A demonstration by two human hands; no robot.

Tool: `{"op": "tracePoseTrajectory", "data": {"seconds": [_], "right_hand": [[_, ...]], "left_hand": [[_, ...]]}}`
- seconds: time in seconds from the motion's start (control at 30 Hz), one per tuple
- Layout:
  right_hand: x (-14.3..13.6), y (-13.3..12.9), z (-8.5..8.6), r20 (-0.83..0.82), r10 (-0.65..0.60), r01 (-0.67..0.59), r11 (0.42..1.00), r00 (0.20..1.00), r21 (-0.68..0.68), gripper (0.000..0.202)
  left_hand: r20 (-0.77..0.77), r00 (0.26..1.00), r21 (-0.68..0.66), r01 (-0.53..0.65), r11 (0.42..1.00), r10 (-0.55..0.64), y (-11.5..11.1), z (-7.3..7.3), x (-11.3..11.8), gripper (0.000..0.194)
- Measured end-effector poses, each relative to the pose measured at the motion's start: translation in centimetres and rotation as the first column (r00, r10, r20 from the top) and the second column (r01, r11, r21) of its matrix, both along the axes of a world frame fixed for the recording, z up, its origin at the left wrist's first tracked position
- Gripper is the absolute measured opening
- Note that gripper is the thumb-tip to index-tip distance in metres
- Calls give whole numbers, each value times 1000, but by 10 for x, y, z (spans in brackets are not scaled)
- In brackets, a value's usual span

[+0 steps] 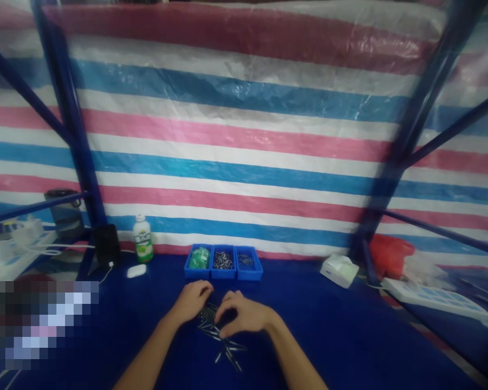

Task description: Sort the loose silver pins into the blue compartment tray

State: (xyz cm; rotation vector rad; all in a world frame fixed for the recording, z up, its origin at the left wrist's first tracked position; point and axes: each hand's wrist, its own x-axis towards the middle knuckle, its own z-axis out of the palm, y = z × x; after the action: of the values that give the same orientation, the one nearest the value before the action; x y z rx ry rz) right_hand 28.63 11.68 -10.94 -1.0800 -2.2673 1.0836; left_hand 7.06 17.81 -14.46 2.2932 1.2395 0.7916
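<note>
A loose pile of thin, dark metal pieces (209,320) lies on the blue table top, with several more strewn toward the front. My left hand (193,301) rests at the pile's upper left, fingers curled together; whatever they might hold is hidden. Over the pile's right side is my right hand (242,314), its thumb and fingers apart in a curve, nothing visible between them. Behind the hands stand three joined blue bins: the left bin (186,268) holds green packets, the middle bin (223,275) small metal parts, and the right bin (250,275) a few metal pieces.
A white bottle (143,238) and a white case (137,271) stand at the back left, near a black device (106,245). To the right are a tissue pack (339,271), a red bag (390,255) and a power strip (437,299). Blue frame posts rise on both sides.
</note>
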Motion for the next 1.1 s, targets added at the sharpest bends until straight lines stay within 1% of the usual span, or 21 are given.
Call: {"op": "tracePoseTrajectory", "data": {"seconds": [0.03, 0.1, 0.2, 0.3, 0.43, 0.5, 0.6, 0.63, 0.7, 0.77, 0.83, 0.97, 1.03, 1.1], "right_hand": [[-1, -4, 1, 68, 31, -32, 999, 997, 10, 37], [-7, -10, 0, 165, 55, -56, 998, 985, 2, 40], [-18, -14, -3, 260, 60, -59, 998, 964, -10, 37], [-24, -16, -6, 277, 46, -50, 999, 960, 7, 27], [-24, -18, -7, 238, 63, -65, 998, 969, 1, 15], [-23, -18, -6, 186, 66, -70, 998, 980, 11, 12], [-25, -16, -4, 31, 54, -56, 997, 998, 49, 8], [-25, -15, -3, -30, 37, -35, 998, 999, 61, 7], [-27, -12, -3, -141, -38, 48, 997, 989, 65, 8], [-28, -8, -4, -234, -132, 147, 988, 963, 47, 11], [-29, -3, -6, -327, -190, 209, 978, 926, 21, 15], [-28, 4, -12, -456, -222, 240, 971, 862, -20, 24], [-28, 7, -16, -500, -252, 260, 964, 829, -55, 23], [-29, 13, -21, -561, -304, 286, 950, 770, -123, 21]], "left_hand": [[17, 1000, 1, 1, 1000, -1, 1, -1, -1, 25], [41, 999, -4, -9, 1000, 9, 2, -3, -1, 27], [46, 998, -8, -31, 999, 31, 4, -4, -1, 27], [23, 999, -9, -39, 999, 40, 3, -2, 0, 26], [4, 999, -1, -41, 999, 41, 1, -1, 0, 25], [3, 999, 5, -41, 999, 41, 0, -1, 0, 24], [9, 1000, 5, -30, 1000, 30, 1, -2, -1, 24], [13, 1000, 3, -25, 1000, 25, 2, -3, -1, 25], [25, 1000, 1, -14, 1000, 14, 3, -3, -1, 25], [36, 999, 1, -5, 1000, 5, 3, -2, -1, 26], [36, 999, -9, 6, 1000, -5, 3, -1, -1, 26], [25, 1000, -17, 10, 1000, -9, 0, 3, 0, 26], [27, 1000, -13, 9, 1000, -8, -1, 3, 0, 27], [33, 999, -12, 2, 1000, -1, -1, 3, 0, 28]]}}
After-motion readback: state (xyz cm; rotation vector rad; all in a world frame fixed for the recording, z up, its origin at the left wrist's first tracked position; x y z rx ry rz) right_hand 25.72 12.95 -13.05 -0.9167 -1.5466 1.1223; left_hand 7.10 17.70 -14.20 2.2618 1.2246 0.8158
